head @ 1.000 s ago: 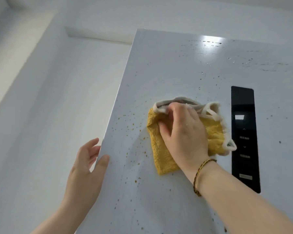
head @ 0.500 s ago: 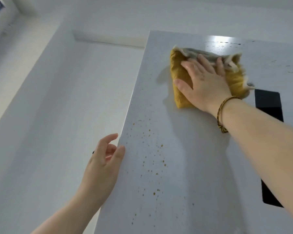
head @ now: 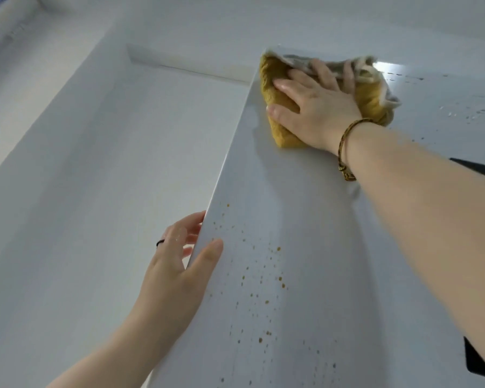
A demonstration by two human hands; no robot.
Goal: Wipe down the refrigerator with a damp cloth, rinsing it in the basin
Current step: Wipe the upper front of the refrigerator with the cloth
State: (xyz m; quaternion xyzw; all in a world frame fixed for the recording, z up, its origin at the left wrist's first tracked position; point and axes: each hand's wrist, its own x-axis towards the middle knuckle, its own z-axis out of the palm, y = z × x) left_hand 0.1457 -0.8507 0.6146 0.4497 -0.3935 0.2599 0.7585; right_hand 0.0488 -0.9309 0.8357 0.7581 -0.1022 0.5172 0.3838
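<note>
Because the wiping stroke has travelled upward, the pale grey, glossy flat front of the refrigerator (head: 305, 247) now shows a cleaned band from mid-height to its top left corner. One second ago the stroke was at mid-height, beside the black rectangular control panel (head: 476, 168); half a second ago it was just below the top edge.

The right hand (head: 317, 107) lies flat with fingers spread and straight, pressing the folded yellow terry cloth with grey-white trim (head: 277, 91) against the top left corner of the front. The cloth was well below that corner in the earliest frame.

The left hand (head: 177, 270) has stayed on the left edge of the front. Its thumb rests on the front face and its loosely extended fingers lie along the side. The two hands are well apart.

Small orange-brown speckles (head: 259, 339) remain on the lower left area near the left thumb. Judgement: the upper pass is nearly complete; the speckled zone and a rinse remain. The basin is not in view.
</note>
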